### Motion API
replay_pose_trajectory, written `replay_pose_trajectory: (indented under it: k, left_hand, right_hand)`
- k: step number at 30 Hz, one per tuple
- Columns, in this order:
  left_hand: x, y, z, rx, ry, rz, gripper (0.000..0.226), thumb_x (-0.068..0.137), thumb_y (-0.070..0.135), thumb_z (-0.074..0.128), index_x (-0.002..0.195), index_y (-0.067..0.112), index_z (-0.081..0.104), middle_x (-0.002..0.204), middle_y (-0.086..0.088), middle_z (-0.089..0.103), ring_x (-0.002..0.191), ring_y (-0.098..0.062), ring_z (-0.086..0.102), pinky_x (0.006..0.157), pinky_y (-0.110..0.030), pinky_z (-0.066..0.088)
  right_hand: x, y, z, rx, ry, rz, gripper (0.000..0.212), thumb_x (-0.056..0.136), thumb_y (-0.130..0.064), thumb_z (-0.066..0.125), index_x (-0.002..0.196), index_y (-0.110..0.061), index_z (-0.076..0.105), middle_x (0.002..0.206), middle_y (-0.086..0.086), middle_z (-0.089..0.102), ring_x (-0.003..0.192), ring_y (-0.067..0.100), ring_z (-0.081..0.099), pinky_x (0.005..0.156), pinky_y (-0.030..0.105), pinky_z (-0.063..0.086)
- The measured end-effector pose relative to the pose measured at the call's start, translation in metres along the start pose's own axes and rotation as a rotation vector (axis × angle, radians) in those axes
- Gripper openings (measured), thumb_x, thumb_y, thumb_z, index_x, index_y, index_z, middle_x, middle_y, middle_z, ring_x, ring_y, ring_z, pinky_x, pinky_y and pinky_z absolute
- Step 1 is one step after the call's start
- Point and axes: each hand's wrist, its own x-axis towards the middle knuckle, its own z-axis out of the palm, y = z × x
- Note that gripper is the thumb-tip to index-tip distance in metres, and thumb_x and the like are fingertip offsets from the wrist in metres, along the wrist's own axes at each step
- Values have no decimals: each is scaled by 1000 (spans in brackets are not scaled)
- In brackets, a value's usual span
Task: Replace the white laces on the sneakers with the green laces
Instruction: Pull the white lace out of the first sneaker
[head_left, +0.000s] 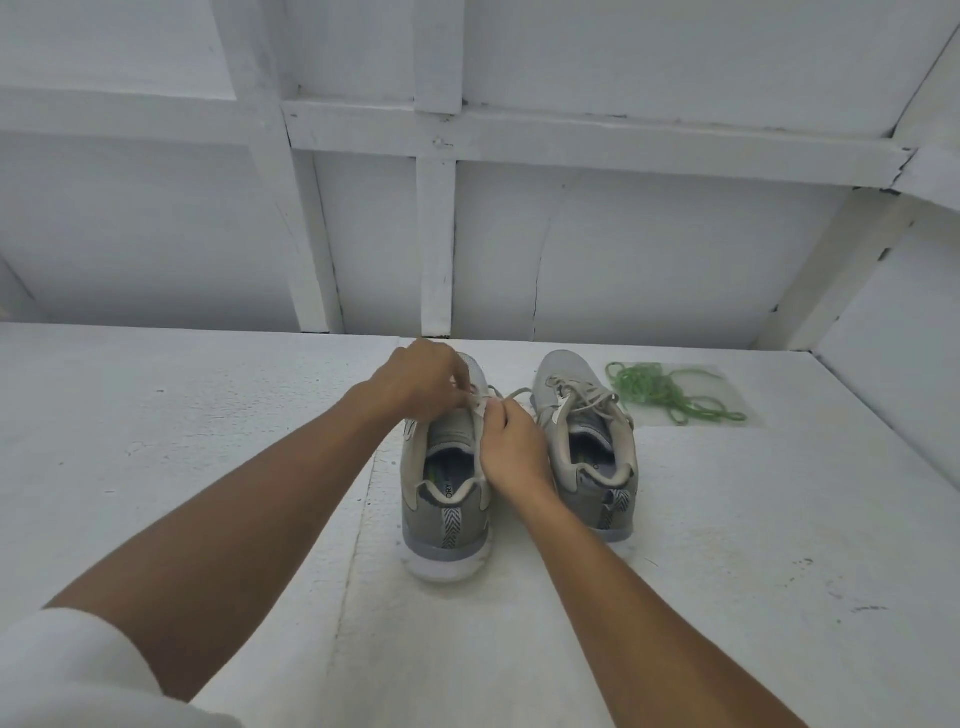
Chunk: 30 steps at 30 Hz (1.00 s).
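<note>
Sleeve (62, 670), hands (421, 382) (511, 447) pinching off-white lace (487, 404) — grey sneaker (441, 519)

Wide room lies on the white painted tabletop (208, 415) left of the left grey mesh sneaker (447, 519) and before both heels. The right grey mesh sneaker (592, 452) stands just beside it, leaving a narrow gap crossed by the right hand (511, 452), which with the left hand (421, 382) pinches the white flat lace (517, 393). Tangled green cord laces (654, 389) lie near the right toe. The white panelled wall (519, 260) closes the far edge.
</note>
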Motion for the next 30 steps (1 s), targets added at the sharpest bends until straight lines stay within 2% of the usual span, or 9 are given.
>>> replay_pose_trajectory:
  k: [6, 9, 13, 16, 18, 21, 26, 28, 30]
  left_hand:
    - [4, -32, -38, 33, 198, -173, 19, 90, 30, 61, 97, 16, 73, 109, -8, 68, 102, -30, 61, 86, -36, 50]
    - [1, -39, -35, 30, 271, -235, 24, 92, 26, 59, 109, 13, 69, 114, -11, 65, 107, -33, 58, 89, -39, 48]
    - [-6, -21, -12, -42, 65, -90, 54, 90, 43, 61, 139, 27, 47, 146, -9, 41, 134, -29, 38, 109, -44, 33]
    - [-6, -3, 7, 52, -36, -7, 37, 89, 50, 58, 120, 31, 63, 137, -1, 51, 132, -25, 36, 104, -44, 33]
    - [-5, 0, 11, 34, -25, 11, 25, 90, 46, 58, 102, 28, 70, 119, 1, 61, 122, -23, 43, 96, -42, 37]
    - [-3, -8, -3, -33, 28, -30, 18, 89, 41, 62, 94, 27, 71, 115, 1, 65, 113, -22, 53, 93, -38, 42]
    - [-1, -43, -49, -135, 240, -296, 23, 91, 30, 63, 105, 12, 70, 112, -13, 67, 104, -32, 60, 90, -37, 50]
    - [1, -53, -54, -96, 243, -352, 25, 92, 29, 61, 110, 14, 68, 117, -13, 65, 108, -33, 59, 91, -38, 48]
    - [-2, -50, -50, -81, 183, -311, 37, 93, 29, 60, 128, 17, 59, 133, -13, 56, 122, -32, 51, 100, -39, 43]
  right_hand:
    - [-2, -1, -2, -17, -8, -4, 35, 105, -32, 30, 74, -21, 45, 87, 2, 54, 82, 20, 48, 66, 29, 26]
    - [-1, 0, -2, -36, -4, 3, 34, 105, -32, 30, 82, -15, 48, 90, 3, 55, 82, 20, 46, 65, 29, 24]
    - [-1, 0, -2, -33, 7, -5, 32, 105, -32, 31, 87, -14, 50, 97, 10, 60, 84, 20, 46, 67, 28, 26]
    - [0, 1, -1, -35, 8, -5, 31, 105, -31, 31, 88, -14, 50, 104, 14, 63, 86, 22, 46, 68, 29, 26]
    - [0, 2, -1, -34, 8, -4, 30, 105, -32, 31, 89, -15, 51, 105, 14, 63, 88, 24, 49, 69, 29, 27]
    - [0, 2, -1, -29, 10, -5, 33, 105, -32, 32, 83, -14, 49, 98, 13, 62, 84, 22, 46, 67, 29, 25]
    - [-1, 2, -2, -35, 8, -8, 36, 105, -33, 32, 77, -15, 45, 86, 4, 54, 83, 23, 47, 66, 30, 26]
    - [-1, 2, -2, -48, 1, -6, 35, 105, -33, 31, 82, -12, 47, 87, 5, 55, 83, 23, 48, 67, 30, 28]
    - [-2, 1, -2, -50, 0, -5, 36, 105, -33, 30, 83, -11, 48, 88, 6, 55, 83, 23, 48, 67, 30, 28]
